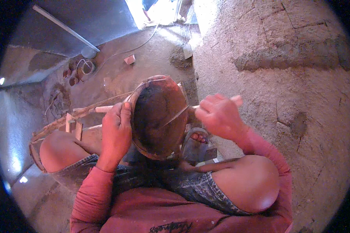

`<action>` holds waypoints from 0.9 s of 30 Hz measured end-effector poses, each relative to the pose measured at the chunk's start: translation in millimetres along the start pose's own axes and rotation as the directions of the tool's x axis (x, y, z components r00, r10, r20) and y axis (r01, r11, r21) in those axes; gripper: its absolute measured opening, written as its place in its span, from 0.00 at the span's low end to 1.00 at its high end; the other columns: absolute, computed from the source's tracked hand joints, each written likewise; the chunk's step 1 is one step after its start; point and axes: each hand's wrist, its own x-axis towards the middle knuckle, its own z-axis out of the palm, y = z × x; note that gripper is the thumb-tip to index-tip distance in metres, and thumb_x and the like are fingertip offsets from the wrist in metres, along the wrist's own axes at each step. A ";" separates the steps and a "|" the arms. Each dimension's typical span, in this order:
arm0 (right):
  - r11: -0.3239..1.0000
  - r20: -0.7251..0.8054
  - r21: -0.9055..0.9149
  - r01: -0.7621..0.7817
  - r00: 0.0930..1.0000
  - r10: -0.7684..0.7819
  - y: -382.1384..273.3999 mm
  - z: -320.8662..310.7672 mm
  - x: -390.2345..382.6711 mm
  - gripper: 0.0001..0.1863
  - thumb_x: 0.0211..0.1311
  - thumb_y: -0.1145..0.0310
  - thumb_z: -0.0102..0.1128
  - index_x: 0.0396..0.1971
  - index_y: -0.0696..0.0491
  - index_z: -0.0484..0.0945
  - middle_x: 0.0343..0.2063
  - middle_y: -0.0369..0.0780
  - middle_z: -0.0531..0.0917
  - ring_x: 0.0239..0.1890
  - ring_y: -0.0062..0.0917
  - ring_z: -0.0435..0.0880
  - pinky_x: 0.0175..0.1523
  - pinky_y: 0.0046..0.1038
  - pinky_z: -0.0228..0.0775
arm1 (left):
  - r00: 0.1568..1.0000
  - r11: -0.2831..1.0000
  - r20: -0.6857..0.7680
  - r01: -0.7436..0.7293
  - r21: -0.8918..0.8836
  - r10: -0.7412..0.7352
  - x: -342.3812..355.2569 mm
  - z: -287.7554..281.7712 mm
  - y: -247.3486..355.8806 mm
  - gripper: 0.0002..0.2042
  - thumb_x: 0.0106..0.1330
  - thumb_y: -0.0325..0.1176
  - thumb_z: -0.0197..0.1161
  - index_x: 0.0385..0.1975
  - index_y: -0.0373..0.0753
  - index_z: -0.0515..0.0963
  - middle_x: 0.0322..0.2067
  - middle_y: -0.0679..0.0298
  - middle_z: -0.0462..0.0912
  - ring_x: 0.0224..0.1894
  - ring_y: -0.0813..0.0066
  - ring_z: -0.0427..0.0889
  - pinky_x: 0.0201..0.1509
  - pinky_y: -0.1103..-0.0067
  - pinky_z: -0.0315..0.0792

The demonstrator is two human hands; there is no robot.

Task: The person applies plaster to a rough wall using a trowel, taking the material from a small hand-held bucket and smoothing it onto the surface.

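Note:
A round, dark-bottomed shallow pan (155,128) is tilted up above my lap, its inner face toward me. My left hand (116,124) is closed on its left rim, thumb on top. My right hand (221,116) is wrapped round the pale handle of a thin-bladed tool (177,115) at the pan's right side. The handle's end sticks out past my fist, and the narrow blade reaches across the pan's dark inside; whether it touches the surface I cannot tell. The exact kind of tool does not show.
A wooden frame with rails (58,123) stands at left, beside my knee. Farther off are a bucket (85,69), a thin hose (138,47), a brick piece (130,59) and a leaning pole (64,27). A rough plastered wall (260,93) rises at right; a sandalled foot (195,145) is below.

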 end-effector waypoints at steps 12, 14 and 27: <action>0.994 0.378 -0.098 -0.056 0.922 0.089 -23.2 -17.8 26.4 0.08 0.57 0.65 0.59 0.21 0.51 0.80 0.19 0.43 0.81 0.25 0.41 0.84 0.32 0.43 0.74 | 0.999 0.988 -0.028 -0.027 -0.151 0.023 -9.0 6.9 3.9 0.19 0.80 0.42 0.50 0.36 0.31 0.77 0.27 0.49 0.77 0.30 0.59 0.73 0.40 0.67 0.70; 0.999 0.431 -0.011 -0.041 0.901 0.042 -27.8 -2.7 28.0 0.09 0.57 0.64 0.60 0.22 0.51 0.80 0.20 0.43 0.81 0.26 0.42 0.84 0.33 0.43 0.75 | 1.000 0.992 -0.019 -0.003 -0.129 0.000 -9.4 4.5 2.3 0.19 0.80 0.42 0.50 0.35 0.31 0.77 0.27 0.49 0.77 0.30 0.59 0.73 0.40 0.67 0.69; 0.842 0.266 0.437 -0.315 0.940 0.213 -18.3 29.5 -30.1 0.13 0.64 0.59 0.63 0.28 0.53 0.81 0.28 0.47 0.84 0.34 0.48 0.84 0.39 0.47 0.76 | 1.000 0.996 -0.006 0.024 -0.088 -0.024 -1.5 2.5 -6.9 0.18 0.79 0.41 0.50 0.42 0.29 0.79 0.33 0.40 0.81 0.37 0.41 0.81 0.43 0.63 0.73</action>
